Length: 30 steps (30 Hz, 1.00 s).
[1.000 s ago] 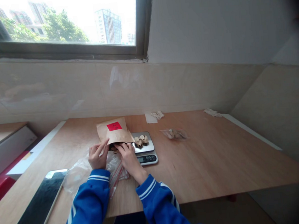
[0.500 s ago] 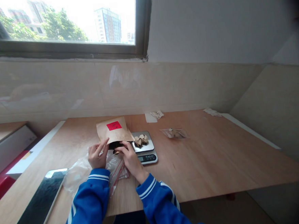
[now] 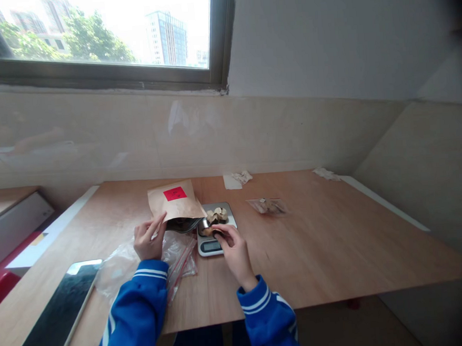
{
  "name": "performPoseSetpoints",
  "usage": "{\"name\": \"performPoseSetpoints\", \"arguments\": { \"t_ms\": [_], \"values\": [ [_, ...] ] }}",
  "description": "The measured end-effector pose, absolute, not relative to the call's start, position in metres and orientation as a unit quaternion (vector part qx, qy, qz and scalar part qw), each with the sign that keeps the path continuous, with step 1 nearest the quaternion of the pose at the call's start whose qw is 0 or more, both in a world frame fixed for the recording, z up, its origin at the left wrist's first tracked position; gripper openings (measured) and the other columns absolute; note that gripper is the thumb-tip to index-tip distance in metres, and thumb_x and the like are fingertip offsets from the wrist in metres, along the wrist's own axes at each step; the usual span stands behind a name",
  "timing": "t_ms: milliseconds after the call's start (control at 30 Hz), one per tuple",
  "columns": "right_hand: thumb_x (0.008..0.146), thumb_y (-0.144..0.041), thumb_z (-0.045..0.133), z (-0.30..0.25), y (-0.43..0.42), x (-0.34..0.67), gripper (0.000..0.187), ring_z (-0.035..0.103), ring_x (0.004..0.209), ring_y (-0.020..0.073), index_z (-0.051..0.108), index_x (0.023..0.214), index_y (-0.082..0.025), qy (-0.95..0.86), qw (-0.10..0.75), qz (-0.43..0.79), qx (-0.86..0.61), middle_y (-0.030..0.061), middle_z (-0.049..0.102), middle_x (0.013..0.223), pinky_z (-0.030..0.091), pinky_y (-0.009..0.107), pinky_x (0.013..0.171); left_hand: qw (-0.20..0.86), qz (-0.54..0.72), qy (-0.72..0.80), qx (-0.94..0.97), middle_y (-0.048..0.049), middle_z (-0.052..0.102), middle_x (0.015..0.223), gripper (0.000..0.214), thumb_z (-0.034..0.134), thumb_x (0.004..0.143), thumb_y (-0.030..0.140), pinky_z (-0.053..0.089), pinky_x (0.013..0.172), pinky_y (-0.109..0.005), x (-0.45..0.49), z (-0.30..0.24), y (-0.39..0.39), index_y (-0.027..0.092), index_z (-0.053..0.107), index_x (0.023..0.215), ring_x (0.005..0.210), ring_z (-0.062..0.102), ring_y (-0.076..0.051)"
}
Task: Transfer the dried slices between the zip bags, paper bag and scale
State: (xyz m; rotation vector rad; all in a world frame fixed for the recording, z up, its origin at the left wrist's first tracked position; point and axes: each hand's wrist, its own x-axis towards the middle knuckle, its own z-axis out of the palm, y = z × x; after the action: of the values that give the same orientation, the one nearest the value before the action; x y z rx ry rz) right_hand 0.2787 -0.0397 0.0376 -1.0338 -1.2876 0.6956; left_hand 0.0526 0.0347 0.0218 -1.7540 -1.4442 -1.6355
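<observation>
From the head camera, the left hand [image 3: 150, 242] grips the lower edge of a kraft paper bag [image 3: 173, 202] bearing a red label [image 3: 174, 194]. Its fingers [image 3: 158, 225] are clenched on the paper, and this hold appears to keep the bag tilted, with its dark, silvery-lined mouth [image 3: 181, 225] gaping toward the digital kitchen scale [image 3: 210, 246]. The bag's corner sits just beside the scale's steel pan [image 3: 228, 220], so the opening and the pan are close together.

The right hand [image 3: 233, 249] is over the front of the scale, its fingers [image 3: 223, 231] pinched around a brown broken piece [image 3: 208, 231], which seems to be held just above the pan's near edge. More pale, broken, shell-like pieces [image 3: 216, 214] lie heaped on the pan, where their weight would register on the scale; the display is too small to read.

A crumpled clear zip bag [image 3: 177, 258] with red closure strips lies under the left wrist, pushed to the side of the scale. A dark-screened tablet [image 3: 53, 317] rests near the worktop's [image 3: 319, 251] front edge, away from the hands. Farther back lie a small clear bag of similar pieces [image 3: 267, 206] and crumpled paper scraps [image 3: 242, 177].
</observation>
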Motion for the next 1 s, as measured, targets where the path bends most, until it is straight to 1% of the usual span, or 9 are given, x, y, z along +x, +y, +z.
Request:
{"name": "performPoseSetpoints", "arguments": {
  "t_ms": [167, 333, 367, 467, 533, 600, 767, 900, 1000],
  "values": [
    [0.078, -0.03, 0.061, 0.02, -0.025, 0.317, 0.029, 0.065, 0.096, 0.0222, 0.064, 0.102, -0.014, -0.494, 0.614, 0.35, -0.506, 0.0115, 0.068, 0.105, 0.051, 0.039, 0.089, 0.168, -0.579, -0.507, -0.616, -0.0026, 0.058, 0.068, 0.022, 0.062, 0.081, 0.032, 0.043, 0.07, -0.026, 0.052, 0.021, 0.036, 0.026, 0.073, 0.099, 0.065, 0.049, -0.014],
    [0.076, -0.036, 0.06, 0.017, -0.002, 0.326, 0.035, 0.067, 0.083, 0.0226, 0.065, 0.102, -0.013, -0.487, 0.602, 0.343, -0.532, 0.013, 0.07, 0.098, 0.057, 0.036, 0.072, 0.173, -0.579, -0.506, -0.616, -0.0025, 0.059, 0.068, 0.022, 0.063, 0.08, 0.032, 0.044, 0.07, -0.026, 0.051, 0.021, 0.037, 0.027, 0.073, 0.1, 0.064, 0.049, -0.014],
    [0.077, -0.036, 0.06, 0.019, 0.002, 0.326, 0.034, 0.067, 0.082, 0.0225, 0.065, 0.101, -0.013, -0.495, 0.601, 0.329, -0.534, 0.0126, 0.071, 0.097, 0.057, 0.036, 0.071, 0.173, -0.579, -0.505, -0.617, -0.0026, 0.059, 0.068, 0.023, 0.063, 0.08, 0.032, 0.044, 0.069, -0.026, 0.051, 0.02, 0.037, 0.026, 0.073, 0.1, 0.064, 0.049, -0.014],
    [0.078, -0.033, 0.057, 0.023, 0.01, 0.323, 0.028, 0.067, 0.086, 0.022, 0.069, 0.096, -0.015, -0.531, 0.59, 0.284, -0.538, 0.0108, 0.071, 0.095, 0.054, 0.037, 0.079, 0.168, -0.578, -0.508, -0.616, -0.0027, 0.059, 0.069, 0.023, 0.063, 0.08, 0.032, 0.044, 0.07, -0.026, 0.05, 0.019, 0.037, 0.027, 0.073, 0.1, 0.065, 0.049, -0.014],
    [0.08, -0.032, 0.055, 0.024, 0.012, 0.322, 0.027, 0.066, 0.088, 0.0221, 0.07, 0.094, -0.015, -0.547, 0.581, 0.277, -0.536, 0.0104, 0.071, 0.097, 0.053, 0.036, 0.081, 0.165, -0.578, -0.511, -0.615, -0.0027, 0.059, 0.069, 0.023, 0.063, 0.08, 0.033, 0.044, 0.07, -0.027, 0.05, 0.019, 0.037, 0.027, 0.073, 0.099, 0.065, 0.05, -0.014],
    [0.08, -0.031, 0.053, 0.025, 0.012, 0.323, 0.027, 0.066, 0.089, 0.0225, 0.07, 0.094, -0.015, -0.552, 0.574, 0.276, -0.538, 0.0105, 0.071, 0.097, 0.052, 0.035, 0.08, 0.163, -0.577, -0.512, -0.615, -0.0026, 0.059, 0.069, 0.022, 0.063, 0.08, 0.032, 0.044, 0.07, -0.026, 0.05, 0.02, 0.037, 0.027, 0.073, 0.099, 0.065, 0.05, -0.014],
    [0.082, -0.031, 0.05, 0.029, 0.007, 0.325, 0.028, 0.066, 0.081, 0.0218, 0.069, 0.095, -0.016, -0.555, 0.554, 0.237, -0.573, 0.0091, 0.072, 0.092, 0.052, 0.033, 0.073, 0.174, -0.576, -0.507, -0.617, -0.0026, 0.06, 0.069, 0.023, 0.064, 0.079, 0.031, 0.044, 0.069, -0.026, 0.052, 0.022, 0.035, 0.026, 0.073, 0.1, 0.066, 0.05, -0.015],
    [0.083, -0.033, 0.049, 0.032, 0.008, 0.326, 0.028, 0.066, 0.083, 0.0221, 0.068, 0.095, -0.016, -0.555, 0.562, 0.214, -0.575, 0.0092, 0.071, 0.091, 0.051, 0.032, 0.073, 0.17, -0.575, -0.512, -0.615, -0.0027, 0.061, 0.07, 0.022, 0.064, 0.08, 0.031, 0.045, 0.07, -0.027, 0.052, 0.023, 0.035, 0.027, 0.073, 0.099, 0.066, 0.051, -0.014],
    [0.084, -0.034, 0.049, 0.031, 0.009, 0.325, 0.029, 0.065, 0.079, 0.0214, 0.068, 0.095, -0.016, -0.556, 0.562, 0.213, -0.574, 0.0089, 0.071, 0.09, 0.051, 0.031, 0.071, 0.166, -0.576, -0.515, -0.613, -0.0027, 0.061, 0.07, 0.022, 0.064, 0.079, 0.031, 0.045, 0.071, -0.027, 0.052, 0.023, 0.035, 0.027, 0.073, 0.099, 0.065, 0.051, -0.014]
  ]
}}
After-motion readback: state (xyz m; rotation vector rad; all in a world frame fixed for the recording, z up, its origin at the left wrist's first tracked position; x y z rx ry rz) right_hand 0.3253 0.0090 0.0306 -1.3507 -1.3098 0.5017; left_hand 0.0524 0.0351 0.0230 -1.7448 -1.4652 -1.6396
